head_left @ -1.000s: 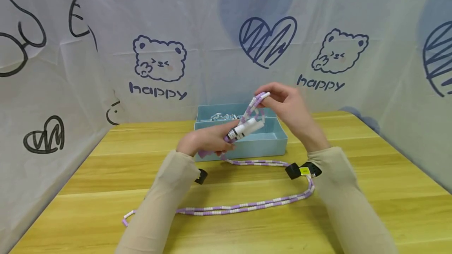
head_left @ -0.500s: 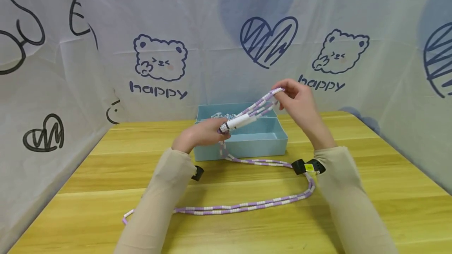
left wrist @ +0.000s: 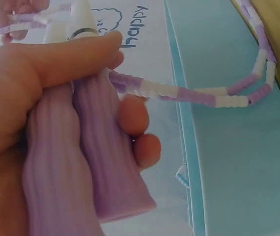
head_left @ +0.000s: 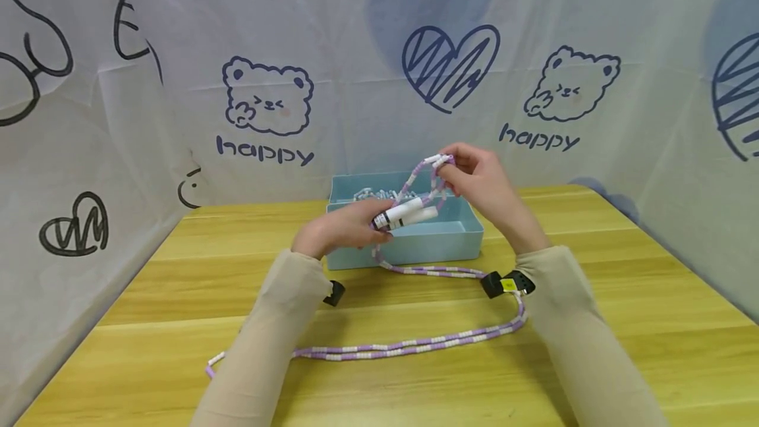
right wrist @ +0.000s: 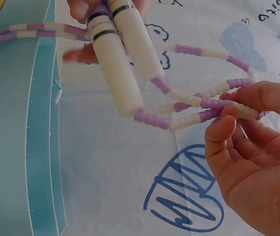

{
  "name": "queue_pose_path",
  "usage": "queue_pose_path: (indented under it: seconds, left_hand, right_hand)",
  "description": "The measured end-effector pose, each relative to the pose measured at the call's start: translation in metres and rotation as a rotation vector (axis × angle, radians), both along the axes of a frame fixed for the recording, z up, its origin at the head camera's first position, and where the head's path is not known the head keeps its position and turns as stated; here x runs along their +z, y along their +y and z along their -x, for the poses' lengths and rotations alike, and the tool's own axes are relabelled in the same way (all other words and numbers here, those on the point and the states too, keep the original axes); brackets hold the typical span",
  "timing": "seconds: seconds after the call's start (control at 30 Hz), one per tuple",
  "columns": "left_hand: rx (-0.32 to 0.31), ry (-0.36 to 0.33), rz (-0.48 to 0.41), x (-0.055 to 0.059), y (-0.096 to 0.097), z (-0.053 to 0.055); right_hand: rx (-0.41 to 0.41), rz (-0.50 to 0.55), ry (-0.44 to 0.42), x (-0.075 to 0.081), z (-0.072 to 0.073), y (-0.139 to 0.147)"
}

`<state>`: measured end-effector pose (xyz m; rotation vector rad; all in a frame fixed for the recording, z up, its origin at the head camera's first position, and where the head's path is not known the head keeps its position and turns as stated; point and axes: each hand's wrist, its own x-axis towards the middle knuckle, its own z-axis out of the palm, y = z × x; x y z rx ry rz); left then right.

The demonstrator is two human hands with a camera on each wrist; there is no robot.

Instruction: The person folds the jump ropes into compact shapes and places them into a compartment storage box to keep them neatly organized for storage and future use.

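In the head view, the left hand [head_left: 350, 224] is clasped round two lilac-and-white cylindrical handles [head_left: 403, 211], held up against the pale-blue rectangular box [head_left: 427, 250] at the far edge of the yellow wood-grained table [head_left: 622, 288]; their long axes slant from it up toward the right hand [head_left: 483, 173], set apart, which pinches lilac-and-white beaded rope [head_left: 379, 353]; doubled strands trail toward the table's near left corner; the left-wrist view shows fluted, waisted lilac grips [left wrist: 59, 147]; the right-wrist view shows smooth dark-banded white tubes [right wrist: 116, 73], segmented strands looping from their ends to the pinching fingertips [right wrist: 221, 128].
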<state>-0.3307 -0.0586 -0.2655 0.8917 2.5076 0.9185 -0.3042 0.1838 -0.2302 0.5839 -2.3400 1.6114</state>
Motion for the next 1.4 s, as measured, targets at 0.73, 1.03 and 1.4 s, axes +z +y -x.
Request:
queue_pose_path:
  seconds: [0.73,1.03,1.4]
  left_hand:
    - [0.069,0.132,-0.111,0.012,-0.007,0.0]
    - [0.0,0.174,0.048,0.011,-0.003,-0.002]
    - [-0.015,-0.096,-0.009,0.01,0.001,-0.008]
  right_hand:
    - [-0.233,-0.189,-0.119,-0.007,0.007,-0.006]
    - [-0.123,-0.29,0.313,0.001,-0.006,-0.009]
    - [0.177,-0.642,-0.037,-0.011,-0.005,-0.018]
